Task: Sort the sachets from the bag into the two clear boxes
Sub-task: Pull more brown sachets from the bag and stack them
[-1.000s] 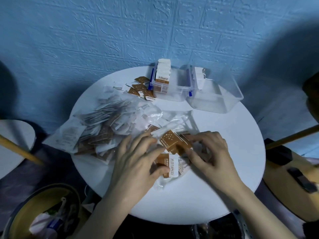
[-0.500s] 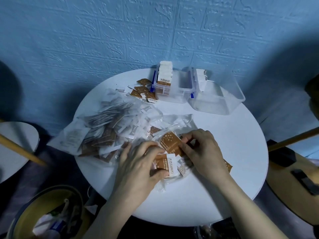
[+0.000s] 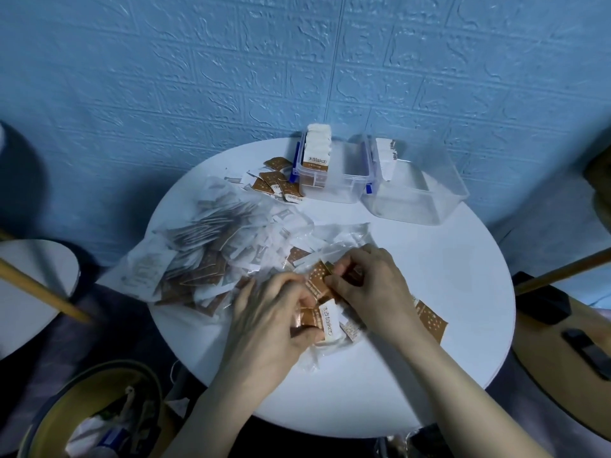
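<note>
A: What is held, and by which hand?

B: A small stack of brown-and-white sachets (image 3: 325, 322) is clamped in the left hand (image 3: 274, 320), thumb curled beneath it. A brown starred sachet (image 3: 317, 276) is pinched at its corner by the fingers of the right hand (image 3: 370, 285), just beyond the stack.

A: Where is everything placed relative to the stack?

B: The clear bag (image 3: 205, 252), sachets spilling from it, is spread to the left and beyond. The two clear boxes stand well beyond, at the far edge of the white table (image 3: 446, 276): the lidded-clip box (image 3: 334, 180) straight ahead, the larger box (image 3: 416, 196) ahead and to the right. One loose sachet (image 3: 429, 317) lies to the right, past the right wrist.

A: What does the coming move turn on?

B: Probably alignment: the pinched sachet's long axis is tilted against the stack's. The boxes are judged nearer the right hand.
</note>
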The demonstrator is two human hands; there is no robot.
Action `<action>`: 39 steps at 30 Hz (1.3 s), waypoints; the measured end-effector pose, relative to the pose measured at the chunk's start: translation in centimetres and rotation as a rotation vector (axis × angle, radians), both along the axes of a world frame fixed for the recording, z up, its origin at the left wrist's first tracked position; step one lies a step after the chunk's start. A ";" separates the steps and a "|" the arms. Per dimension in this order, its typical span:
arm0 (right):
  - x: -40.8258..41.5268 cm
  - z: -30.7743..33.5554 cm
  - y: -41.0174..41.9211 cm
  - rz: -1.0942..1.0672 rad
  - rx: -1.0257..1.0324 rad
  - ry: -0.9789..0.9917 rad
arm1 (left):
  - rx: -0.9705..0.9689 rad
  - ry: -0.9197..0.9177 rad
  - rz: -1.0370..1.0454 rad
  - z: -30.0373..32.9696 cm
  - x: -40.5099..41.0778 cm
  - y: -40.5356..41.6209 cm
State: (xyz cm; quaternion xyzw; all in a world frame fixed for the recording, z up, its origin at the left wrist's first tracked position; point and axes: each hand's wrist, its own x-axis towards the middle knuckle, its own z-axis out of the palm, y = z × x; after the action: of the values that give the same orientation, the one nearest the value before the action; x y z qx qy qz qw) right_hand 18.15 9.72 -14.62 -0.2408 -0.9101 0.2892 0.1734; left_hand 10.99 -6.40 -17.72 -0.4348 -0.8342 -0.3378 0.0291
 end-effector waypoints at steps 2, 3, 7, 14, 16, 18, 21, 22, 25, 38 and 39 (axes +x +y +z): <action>0.2 -0.4 0.4 -0.042 -0.145 0.012 | -0.009 0.023 0.016 0.0 -0.4 -0.2; 0.4 -0.5 0.7 -0.075 -0.220 0.027 | -0.015 0.024 0.026 0.0 -0.5 -0.2; 2.0 0.3 1.4 -0.154 -0.385 0.260 | 0.035 0.008 0.036 0.6 -0.6 0.1; 4.3 2.1 1.8 -0.120 -0.562 0.486 | 0.248 0.123 -0.028 3.0 0.1 1.9; 4.6 2.3 1.6 -0.103 -0.573 0.508 | 0.244 0.159 -0.028 3.1 0.3 2.1; 4.9 2.1 1.2 -0.067 -0.610 0.501 | 0.220 0.170 -0.067 2.8 0.4 2.0; 5.2 1.2 0.7 -0.017 -0.669 0.485 | 0.128 0.149 -0.142 1.8 0.7 1.4; 5.4 0.9 0.6 -0.004 -0.669 0.481 | 0.096 0.140 -0.156 1.3 0.8 1.2; 5.6 -0.2 0.5 0.019 -0.598 0.431 | 0.057 0.097 -0.164 0.3 0.7 0.5; 6.4 0.5 0.1 0.026 -0.729 0.502 | 0.302 -0.098 -0.131 -0.7 0.4 -0.3; 6.5 0.5 -0.1 0.046 -0.767 0.503 | 0.307 -0.098 -0.127 -0.8 0.4 -0.3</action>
State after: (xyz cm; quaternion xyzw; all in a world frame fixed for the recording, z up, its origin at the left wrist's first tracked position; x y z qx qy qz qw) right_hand 24.62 9.58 -14.08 -0.1896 -0.6720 0.6585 0.2809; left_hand 11.40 -6.68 -18.49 -0.4603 -0.7441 -0.4831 0.0329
